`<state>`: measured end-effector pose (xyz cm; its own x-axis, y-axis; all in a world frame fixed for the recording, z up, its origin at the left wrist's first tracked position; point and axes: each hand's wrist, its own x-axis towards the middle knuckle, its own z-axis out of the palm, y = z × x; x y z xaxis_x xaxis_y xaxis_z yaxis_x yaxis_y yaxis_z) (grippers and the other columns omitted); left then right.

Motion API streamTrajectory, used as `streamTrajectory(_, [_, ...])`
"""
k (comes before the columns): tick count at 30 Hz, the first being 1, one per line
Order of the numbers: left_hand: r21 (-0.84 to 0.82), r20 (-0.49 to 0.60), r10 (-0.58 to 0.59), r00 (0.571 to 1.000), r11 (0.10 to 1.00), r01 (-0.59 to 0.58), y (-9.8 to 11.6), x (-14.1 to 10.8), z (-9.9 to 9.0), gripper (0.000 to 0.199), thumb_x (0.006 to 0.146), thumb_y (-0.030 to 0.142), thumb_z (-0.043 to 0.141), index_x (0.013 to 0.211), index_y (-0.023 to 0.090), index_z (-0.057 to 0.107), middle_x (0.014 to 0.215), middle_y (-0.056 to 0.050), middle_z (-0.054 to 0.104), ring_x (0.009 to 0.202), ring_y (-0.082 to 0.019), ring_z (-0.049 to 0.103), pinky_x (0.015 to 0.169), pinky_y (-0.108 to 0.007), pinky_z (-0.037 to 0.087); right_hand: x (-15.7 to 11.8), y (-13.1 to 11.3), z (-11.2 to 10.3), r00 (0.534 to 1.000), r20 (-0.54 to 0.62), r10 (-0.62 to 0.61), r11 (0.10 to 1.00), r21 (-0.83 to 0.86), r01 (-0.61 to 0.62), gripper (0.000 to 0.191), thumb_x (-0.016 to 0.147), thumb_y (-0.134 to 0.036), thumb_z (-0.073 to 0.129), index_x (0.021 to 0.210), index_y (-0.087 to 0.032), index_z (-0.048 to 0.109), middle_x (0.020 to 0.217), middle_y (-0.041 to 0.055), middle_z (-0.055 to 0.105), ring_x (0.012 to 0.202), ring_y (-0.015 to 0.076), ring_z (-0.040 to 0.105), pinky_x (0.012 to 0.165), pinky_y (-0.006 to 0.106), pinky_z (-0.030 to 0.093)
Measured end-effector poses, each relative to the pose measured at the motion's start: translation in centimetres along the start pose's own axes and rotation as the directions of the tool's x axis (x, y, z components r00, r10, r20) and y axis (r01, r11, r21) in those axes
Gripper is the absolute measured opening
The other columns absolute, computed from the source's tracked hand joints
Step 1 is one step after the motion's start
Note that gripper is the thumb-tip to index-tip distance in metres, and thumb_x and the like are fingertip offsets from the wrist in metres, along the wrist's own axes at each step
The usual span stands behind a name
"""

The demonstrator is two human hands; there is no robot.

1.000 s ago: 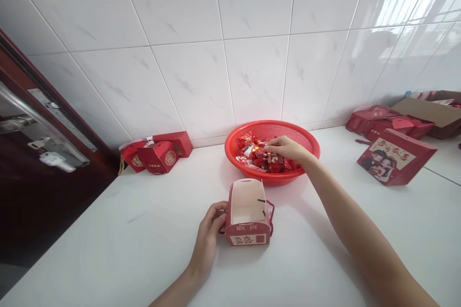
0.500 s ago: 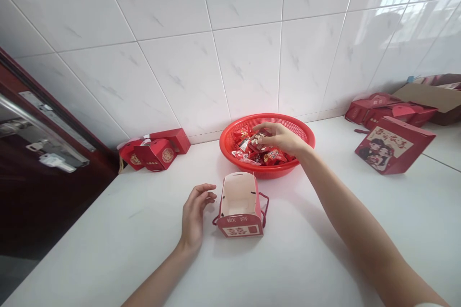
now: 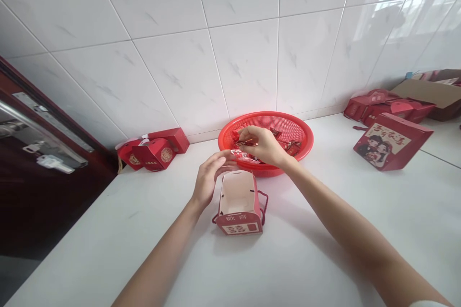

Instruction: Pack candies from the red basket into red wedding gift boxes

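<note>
A small red gift box (image 3: pixel 240 223) with a cream inside and dark red cord handles stands with its top open on the white table. Behind it is a red plastic basket (image 3: pixel 304 129) with several wrapped candies (image 3: pixel 292 147) in it. My right hand (image 3: pixel 264 146) is over the basket's front left part, its fingers pinched on a shiny, dark red wrapped candy (image 3: pixel 248 143). Just left of the basket's front rim and above the box's back left corner, my left hand (image 3: pixel 212 175) holds nothing; its fingers are stretched towards the right hand.
At the left back lie folded red boxes (image 3: pixel 158 153) against the tiled wall. A larger red box (image 3: pixel 387 146) with a printed couple leans on the right. More red boxes (image 3: pixel 389 105) and an open cardboard carton (image 3: pixel 428 96) are behind it. A dark red door (image 3: pixel 39 177) borders the table's left.
My right hand has moved left and a little nearer, with a candy between its fingers. My left hand has risen and shifted right towards the basket. The gift box has stayed in place.
</note>
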<state>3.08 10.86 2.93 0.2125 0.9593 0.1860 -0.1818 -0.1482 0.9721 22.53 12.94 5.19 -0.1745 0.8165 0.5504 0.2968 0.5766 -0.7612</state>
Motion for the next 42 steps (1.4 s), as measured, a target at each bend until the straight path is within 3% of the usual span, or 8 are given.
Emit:
streamTrajectory(5, [-0.046, 0.034, -0.046, 0.998, 0.998, 0.048, -0.2, 0.4, -0.1, 0.042, 0.076, 0.040, 0.077, 0.110, 0.015, 0.075, 0.110, -0.011, 0.077, 0.097, -0.028, 0.072, 0.090, -0.042, 0.054, -0.7, -0.2, 1.6, 0.988, 0.093, -0.127, 0.971, -0.193, 0.143, 0.010, 0.082, -0.013, 0.063, 0.082, -0.021, 0.058, 0.093, 0.0045, 0.067, 0.086, 0.0194, 0.062, 0.076, 0.034, 0.052])
streamTrajectory(11, [-0.079, 0.029, -0.016, 0.999, 0.997, 0.018, -0.7, 0.0, 0.2, 0.048, 0.071, 0.035, 0.085, 0.115, 0.020, 0.074, 0.107, -0.007, 0.077, 0.102, -0.028, 0.071, 0.091, -0.040, 0.055, -0.9, 0.1, 1.9, 0.956, 0.209, -0.205, 0.944, -0.218, 0.249, 0.017, 0.083, -0.016, 0.069, 0.099, -0.020, 0.062, 0.106, 0.0082, 0.066, 0.095, 0.0213, 0.063, 0.082, 0.035, 0.051])
streamTrajectory(19, [-0.088, -0.127, -0.006, 0.992, 0.996, -0.005, -1.4, 0.5, 0.6, 0.041, 0.072, 0.036, 0.081, 0.108, 0.018, 0.074, 0.097, -0.006, 0.076, 0.096, -0.026, 0.071, 0.084, -0.037, 0.056, -0.9, -0.5, 1.8, 0.948, 0.284, -0.142, 0.937, -0.272, 0.222, 0.039, 0.085, -0.029, 0.073, 0.120, -0.020, 0.059, 0.118, 0.0112, 0.066, 0.102, 0.0248, 0.065, 0.086, 0.038, 0.053])
streamTrajectory(25, [-0.094, -0.142, 0.001, 0.990, 0.995, -0.015, -1.4, 0.3, 0.8, 0.047, 0.072, 0.039, 0.082, 0.113, 0.018, 0.072, 0.100, -0.007, 0.075, 0.095, -0.027, 0.072, 0.081, -0.037, 0.057, -0.8, -0.2, 1.9, 0.943, 0.297, -0.153, 0.930, -0.280, 0.239, 0.045, 0.085, -0.020, 0.066, 0.129, -0.020, 0.056, 0.125, 0.0129, 0.065, 0.109, 0.0266, 0.064, 0.090, 0.041, 0.053])
streamTrajectory(32, [-0.110, -0.150, -0.038, 0.988, 0.994, 0.022, -1.1, 0.3, 1.2, 0.043, 0.069, 0.029, 0.082, 0.111, 0.019, 0.074, 0.121, -0.009, 0.074, 0.109, -0.029, 0.069, 0.092, -0.040, 0.055, -0.5, -0.1, 0.5, 0.943, 0.311, -0.118, 0.971, -0.161, 0.174, 0.058, 0.077, -0.014, 0.058, 0.135, -0.019, 0.055, 0.134, 0.0130, 0.063, 0.120, 0.0288, 0.061, 0.097, 0.045, 0.051])
streamTrajectory(37, [-0.094, -0.140, -0.040, 0.989, 0.995, 0.027, -1.3, 0.5, 0.9, 0.045, 0.069, 0.027, 0.080, 0.112, 0.019, 0.072, 0.117, -0.010, 0.075, 0.111, -0.030, 0.068, 0.096, -0.043, 0.052, -0.1, 0.2, 0.2, 0.982, 0.189, 0.004, 0.996, -0.091, 0.013, 0.034, 0.089, -0.028, 0.058, 0.122, -0.018, 0.061, 0.130, 0.0125, 0.066, 0.117, 0.0261, 0.063, 0.098, 0.043, 0.051])
streamTrajectory(42, [-0.056, -0.134, -0.035, 0.990, 0.998, 0.028, -1.4, 0.5, 0.8, 0.050, 0.066, 0.029, 0.083, 0.113, 0.018, 0.071, 0.120, -0.010, 0.073, 0.109, -0.029, 0.068, 0.088, -0.038, 0.054, 0.1, 0.5, 0.5, 0.983, 0.177, 0.052, 0.998, -0.055, -0.043, 0.009, 0.088, -0.027, 0.062, 0.092, -0.019, 0.064, 0.087, 0.0052, 0.073, 0.084, 0.0203, 0.069, 0.078, 0.036, 0.053])
